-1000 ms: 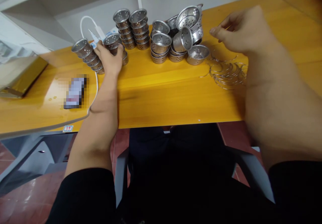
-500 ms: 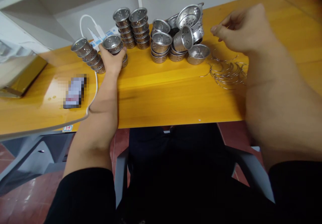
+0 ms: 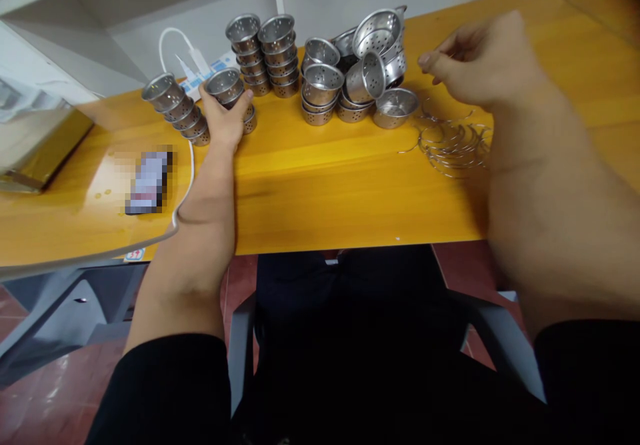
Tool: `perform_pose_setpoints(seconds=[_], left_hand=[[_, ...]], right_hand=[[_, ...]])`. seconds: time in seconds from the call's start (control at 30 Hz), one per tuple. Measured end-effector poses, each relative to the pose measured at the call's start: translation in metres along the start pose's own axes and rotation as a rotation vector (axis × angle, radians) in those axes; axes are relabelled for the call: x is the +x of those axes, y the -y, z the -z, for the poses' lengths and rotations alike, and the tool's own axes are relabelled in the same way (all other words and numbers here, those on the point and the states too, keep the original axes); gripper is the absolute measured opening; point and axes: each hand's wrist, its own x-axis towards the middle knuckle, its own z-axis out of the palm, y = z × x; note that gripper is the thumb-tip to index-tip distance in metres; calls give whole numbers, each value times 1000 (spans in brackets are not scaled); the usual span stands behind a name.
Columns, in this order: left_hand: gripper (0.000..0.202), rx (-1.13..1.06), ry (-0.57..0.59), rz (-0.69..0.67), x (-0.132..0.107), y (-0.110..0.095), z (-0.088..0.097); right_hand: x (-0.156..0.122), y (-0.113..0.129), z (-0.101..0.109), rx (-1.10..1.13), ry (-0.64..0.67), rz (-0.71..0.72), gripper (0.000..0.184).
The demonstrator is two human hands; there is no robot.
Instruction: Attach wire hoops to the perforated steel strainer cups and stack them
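Observation:
My left hand [image 3: 224,120] is wrapped around a perforated metal cup [image 3: 225,82] at the top of a short stack, thumb on its right side and fingers to the left. The lower cups are partly hidden behind the hand. My right hand [image 3: 473,62] hovers over the right part of the table with thumb and fingers pinched together. Whatever is between them, if anything, cannot be made out. Below and beside it lies a tangle of thin curved metal wires [image 3: 453,145]. The nearest cup to it is a single perforated one [image 3: 396,108] standing upright.
Tall stacks of perforated cups [image 3: 278,55] stand at the back, with a leaning stack [image 3: 183,113] on the left. More cups are piled [image 3: 365,77] right of centre, some tilted. A power strip [image 3: 223,62], a white cable [image 3: 192,172], a phone [image 3: 149,182] and a cardboard box [image 3: 47,145] occupy the left side.
Almost nothing differs. My left hand stays around the cup, and my right hand holds its pinch over the wires; the whole view has shifted very slightly.

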Motion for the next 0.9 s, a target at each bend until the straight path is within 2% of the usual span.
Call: perform_pose_setpoints(seconds=[0.1, 0.23, 0.4, 0.5, 0.6, 0.7, 0.8, 0.9], left_hand=[[86, -21, -19, 20, -2, -7, -4], [84, -67, -46, -15, -6, -13, -6], [83, -125, -57, -68, -6, -10, -5], [91, -108, -25, -27, -3, -11, -4], [110, -36, -4, 27, -2, -18, -7], [127, 78, -52, 40, -6, -28, -9], [133, 103, -89, 9, -11, -35, -8], [135, 102, -94, 39, -13, -37, -6]], right_hand=[[-1, 2, 0, 6, 13, 6, 27], [-5, 9, 0, 34, 6, -16, 32], [-8, 13, 0, 28, 5, 2, 35], [-8, 13, -1, 13, 0, 15, 36], [-7, 13, -2, 8, 1, 18, 35], [-7, 14, -2, 12, 13, 3, 34], [-8, 15, -1, 3, 16, -3, 35], [-9, 16, 2, 4, 19, -24, 35]])
